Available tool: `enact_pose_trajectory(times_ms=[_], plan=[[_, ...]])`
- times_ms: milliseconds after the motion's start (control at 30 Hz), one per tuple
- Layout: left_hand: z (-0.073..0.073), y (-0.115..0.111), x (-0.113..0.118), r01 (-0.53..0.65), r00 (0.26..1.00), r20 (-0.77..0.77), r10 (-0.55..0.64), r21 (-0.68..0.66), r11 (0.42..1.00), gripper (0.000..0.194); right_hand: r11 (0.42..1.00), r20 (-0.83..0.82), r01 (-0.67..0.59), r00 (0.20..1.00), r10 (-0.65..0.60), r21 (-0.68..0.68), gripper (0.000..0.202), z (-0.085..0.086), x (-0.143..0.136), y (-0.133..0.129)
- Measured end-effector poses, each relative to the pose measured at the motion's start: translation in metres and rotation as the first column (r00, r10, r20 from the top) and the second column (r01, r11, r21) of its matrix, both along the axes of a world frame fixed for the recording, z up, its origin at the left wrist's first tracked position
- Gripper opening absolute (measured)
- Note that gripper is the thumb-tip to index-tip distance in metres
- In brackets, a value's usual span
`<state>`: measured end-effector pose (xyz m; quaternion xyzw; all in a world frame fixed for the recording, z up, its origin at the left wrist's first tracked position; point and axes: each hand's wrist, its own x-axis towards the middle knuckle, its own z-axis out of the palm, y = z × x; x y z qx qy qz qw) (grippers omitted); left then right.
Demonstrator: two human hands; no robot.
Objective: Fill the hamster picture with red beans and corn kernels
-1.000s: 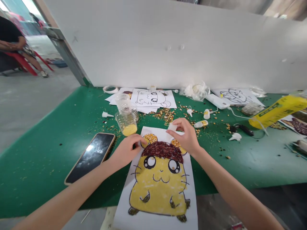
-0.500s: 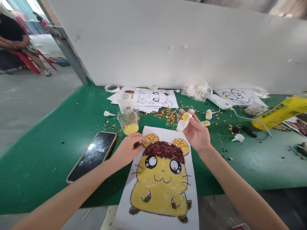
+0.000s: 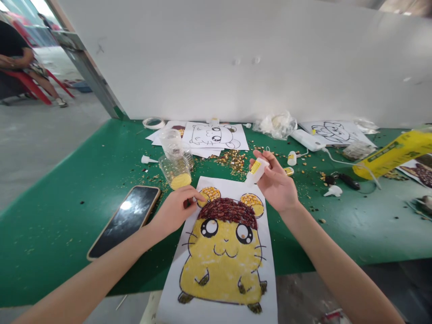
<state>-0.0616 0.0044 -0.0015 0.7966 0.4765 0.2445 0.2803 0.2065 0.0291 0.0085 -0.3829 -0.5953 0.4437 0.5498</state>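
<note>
A hamster picture (image 3: 224, 265) on white paper lies before me, its body yellow, its head top covered with dark red beans and its ears partly filled with corn kernels. My left hand (image 3: 180, 204) is at the left ear, thumb and forefinger pinched together; anything between the fingertips is too small to make out. My right hand (image 3: 275, 182) holds a small white glue bottle (image 3: 259, 168) with a yellow label, tilted with its tip down to the left, above the paper's upper right edge. Close behind my left hand, a clear plastic cup (image 3: 176, 173) holds yellow grains.
A phone (image 3: 124, 220) lies left of the picture. Scattered seeds (image 3: 232, 159), line drawings (image 3: 216, 135), a white power bank (image 3: 308, 140) with cable and a yellow bag (image 3: 393, 155) are farther back. A white board (image 3: 236, 63) stands behind the table. A seated person (image 3: 16, 54) is at far left.
The glue bottle has turned a little in my right hand, its tip still pointing down-left. My left hand stays at the left ear. The whole view has shifted slightly.
</note>
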Motion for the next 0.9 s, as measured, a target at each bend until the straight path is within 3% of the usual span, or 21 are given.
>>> enact_pose_trajectory(times_ms=[267, 633, 900], plan=[[-0.0018, 0.0004, -0.0009, -0.008, 1.000, -0.019, 0.008, -0.006, 1.000, 0.023, 0.998, 0.033, 0.015, 0.999, -0.012, -0.066, 0.024, -0.0051, -0.0002, 0.0022], [-0.0016, 0.0000, -0.0018, -0.050, 0.999, 0.011, 0.050, -0.020, 0.999, 0.018, 0.957, -0.360, -0.092, 0.933, -0.014, -0.275, 0.022, 0.0016, -0.0046, 0.0002], [0.0003, 0.0013, -0.0019, -0.074, 0.996, 0.050, 0.075, -0.022, 0.997, 0.016, 0.965, -0.286, -0.028, 0.957, -0.050, -0.261, 0.024, -0.0034, -0.0062, 0.0006]])
